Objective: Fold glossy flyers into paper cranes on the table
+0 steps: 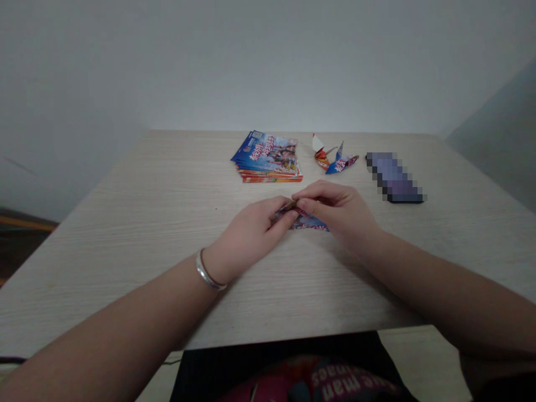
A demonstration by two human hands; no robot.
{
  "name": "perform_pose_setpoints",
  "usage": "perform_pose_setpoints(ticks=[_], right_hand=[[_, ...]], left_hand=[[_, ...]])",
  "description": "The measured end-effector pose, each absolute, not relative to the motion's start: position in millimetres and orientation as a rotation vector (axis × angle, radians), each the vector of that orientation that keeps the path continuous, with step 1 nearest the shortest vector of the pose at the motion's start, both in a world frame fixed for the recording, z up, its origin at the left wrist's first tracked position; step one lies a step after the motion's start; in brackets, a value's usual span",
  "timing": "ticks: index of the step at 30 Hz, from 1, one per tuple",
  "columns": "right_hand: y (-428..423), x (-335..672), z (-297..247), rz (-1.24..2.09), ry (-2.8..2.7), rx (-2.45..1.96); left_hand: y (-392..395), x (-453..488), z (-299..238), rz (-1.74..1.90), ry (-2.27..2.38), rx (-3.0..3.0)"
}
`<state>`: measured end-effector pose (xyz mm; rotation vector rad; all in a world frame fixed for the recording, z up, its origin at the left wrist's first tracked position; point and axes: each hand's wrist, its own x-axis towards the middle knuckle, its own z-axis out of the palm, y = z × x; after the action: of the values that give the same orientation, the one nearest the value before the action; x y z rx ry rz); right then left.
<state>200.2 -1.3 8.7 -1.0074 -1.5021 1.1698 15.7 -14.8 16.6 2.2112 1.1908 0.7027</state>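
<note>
Your left hand (253,229) and right hand (345,215) both pinched the paper (310,222). Beyond them lay a stack (267,155) (slightly fanned), two folded papers (338,166) and a phone (394,177).

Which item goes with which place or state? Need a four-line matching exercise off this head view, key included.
Column 1
1. Silver bracelet
2. Leaflet stack
3. Smartphone
4. Printed paper

Column 2
A. Fanned out, left of the origami cranes
B. Held by the left hand and right hand together
C. Around the left wrist
D. Lying to the right of the origami cranes

Pairs: 1-C, 2-A, 3-D, 4-B
</note>
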Motion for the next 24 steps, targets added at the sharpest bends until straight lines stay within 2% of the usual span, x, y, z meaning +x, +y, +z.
perform_pose_setpoints(ticks=[5,14,24], right_hand=[[-1.5,200.1,9.1,1.135,-1.548,-1.059],[-1.0,199.5,7.7,1.139,-1.549,-1.111],[-0.8,197.8,7.1,1.201,-1.484,-1.137]], left_hand=[[-12.6,14.6,12.8,0.598,1.220,2.242],[-10.5,16.1,11.2,0.629,1.164,2.005],[-11.2,14.9,9.9,0.627,1.147,2.049]])
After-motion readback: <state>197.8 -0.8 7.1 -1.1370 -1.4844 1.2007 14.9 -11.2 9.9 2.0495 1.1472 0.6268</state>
